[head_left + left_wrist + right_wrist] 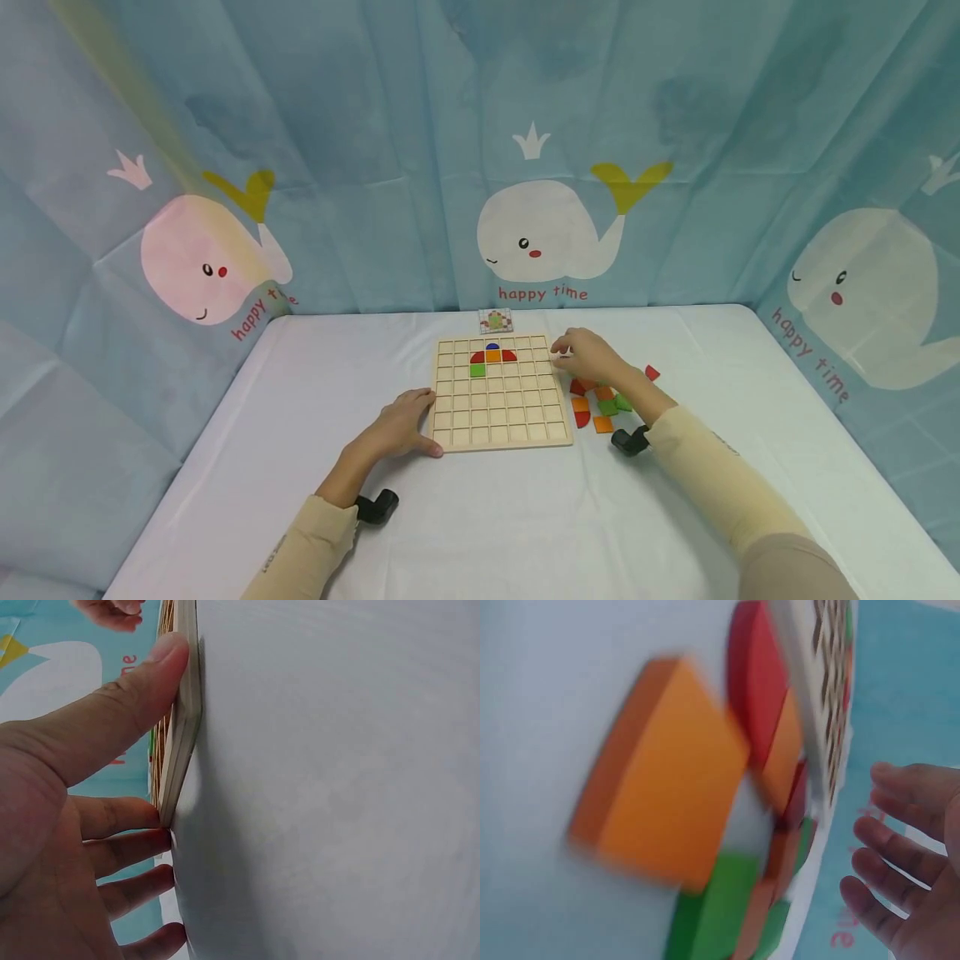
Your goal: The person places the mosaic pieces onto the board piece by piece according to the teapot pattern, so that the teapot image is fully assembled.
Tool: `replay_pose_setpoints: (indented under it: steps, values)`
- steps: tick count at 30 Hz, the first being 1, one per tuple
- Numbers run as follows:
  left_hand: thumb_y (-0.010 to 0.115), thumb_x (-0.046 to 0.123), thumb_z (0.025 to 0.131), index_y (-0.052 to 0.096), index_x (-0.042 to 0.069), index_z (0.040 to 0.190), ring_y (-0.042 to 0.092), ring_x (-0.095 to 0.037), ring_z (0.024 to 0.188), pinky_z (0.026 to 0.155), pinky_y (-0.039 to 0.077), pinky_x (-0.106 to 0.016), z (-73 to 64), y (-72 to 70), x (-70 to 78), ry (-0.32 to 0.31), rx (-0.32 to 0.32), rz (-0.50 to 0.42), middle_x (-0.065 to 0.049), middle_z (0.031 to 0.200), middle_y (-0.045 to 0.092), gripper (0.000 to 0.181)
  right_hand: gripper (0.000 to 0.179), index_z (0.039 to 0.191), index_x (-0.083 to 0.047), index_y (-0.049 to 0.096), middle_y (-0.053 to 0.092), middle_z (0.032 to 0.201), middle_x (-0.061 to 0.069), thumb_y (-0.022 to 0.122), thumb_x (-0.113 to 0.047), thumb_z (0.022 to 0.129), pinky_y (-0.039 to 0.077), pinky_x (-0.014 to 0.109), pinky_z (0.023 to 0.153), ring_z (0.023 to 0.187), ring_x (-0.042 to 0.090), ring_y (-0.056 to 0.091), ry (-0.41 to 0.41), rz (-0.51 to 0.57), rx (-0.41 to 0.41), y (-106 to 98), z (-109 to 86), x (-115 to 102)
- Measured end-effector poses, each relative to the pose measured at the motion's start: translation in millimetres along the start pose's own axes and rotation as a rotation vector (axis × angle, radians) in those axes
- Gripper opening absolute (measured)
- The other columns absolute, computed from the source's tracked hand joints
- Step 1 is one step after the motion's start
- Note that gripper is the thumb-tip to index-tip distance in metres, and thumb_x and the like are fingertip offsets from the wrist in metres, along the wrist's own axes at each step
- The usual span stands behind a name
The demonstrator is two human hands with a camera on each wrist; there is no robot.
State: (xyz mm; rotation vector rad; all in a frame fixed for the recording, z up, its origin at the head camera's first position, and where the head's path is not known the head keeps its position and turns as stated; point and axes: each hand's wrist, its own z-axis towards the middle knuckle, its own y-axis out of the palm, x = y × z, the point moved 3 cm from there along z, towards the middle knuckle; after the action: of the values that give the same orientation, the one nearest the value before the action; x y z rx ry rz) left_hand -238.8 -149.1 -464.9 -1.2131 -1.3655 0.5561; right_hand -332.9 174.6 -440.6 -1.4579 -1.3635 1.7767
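Observation:
A pale wooden grid board lies on the white table. In its upper cells sit a blue rounded tile, an orange square tile between two red curved-edge tiles, and a green square tile. My left hand rests at the board's near left corner, fingers along the left side and thumb against the near edge. Beside the board's upper right edge hovers my right hand, its fingers loosely bent; the right wrist view shows nothing between them.
Loose red, orange and green tiles lie scattered right of the board, under and beside the right forearm. One red tile lies farther right. A small patterned card is behind the board, before a whale-print curtain.

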Motion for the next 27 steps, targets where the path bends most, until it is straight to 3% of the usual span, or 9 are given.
replay_pose_setpoints:
  steps: [6, 13, 19, 27]
  values:
    - [0.088, 0.035, 0.068, 0.04, 0.001, 0.146, 0.03, -0.04, 0.144, 0.113, 0.029, -0.061, 0.7, 0.5, -0.4, 0.009, 0.006, -0.005, -0.019, 0.155, 0.036, 0.098, 0.027, 0.111, -0.005, 0.072, 0.066, 0.105, 0.011, 0.066, -0.021, 0.09, 0.053, 0.042, 0.086, 0.091, 0.024, 0.058, 0.102, 0.017, -0.016, -6, -6.9, 25]
    - [0.088, 0.033, 0.069, 0.04, -0.001, 0.146, 0.028, -0.04, 0.145, 0.114, 0.027, -0.062, -3.2, -2.1, 1.3, 0.01, 0.002, -0.025, -0.02, 0.155, 0.035, 0.096, 0.026, 0.11, -0.005, 0.072, 0.066, 0.102, 0.011, 0.066, -0.021, 0.091, 0.054, 0.041, 0.088, 0.089, 0.024, 0.056, 0.167, -0.017, -0.038, -8, -15.3, 44]
    - [0.088, 0.034, 0.068, 0.042, -0.002, 0.144, 0.03, -0.041, 0.143, 0.112, 0.028, -0.062, -5.9, -4.5, 2.6, 0.025, 0.007, -0.019, -0.021, 0.153, 0.036, 0.096, 0.026, 0.11, -0.003, 0.071, 0.066, 0.107, 0.013, 0.067, -0.02, 0.091, 0.053, 0.045, 0.095, 0.094, 0.026, 0.057, 0.217, 0.004, -0.057, -8, -20.8, 56]
    - [0.088, 0.033, 0.068, 0.041, 0.0, 0.146, 0.029, -0.039, 0.145, 0.114, 0.028, -0.061, -2.8, -1.5, 0.6, 0.003, 0.006, -0.018, -0.019, 0.155, 0.036, 0.096, 0.029, 0.114, -0.004, 0.069, 0.067, 0.115, 0.016, 0.067, -0.022, 0.091, 0.054, 0.043, 0.095, 0.095, 0.026, 0.059, 0.282, 0.039, -0.084, -11, -20.9, 65]
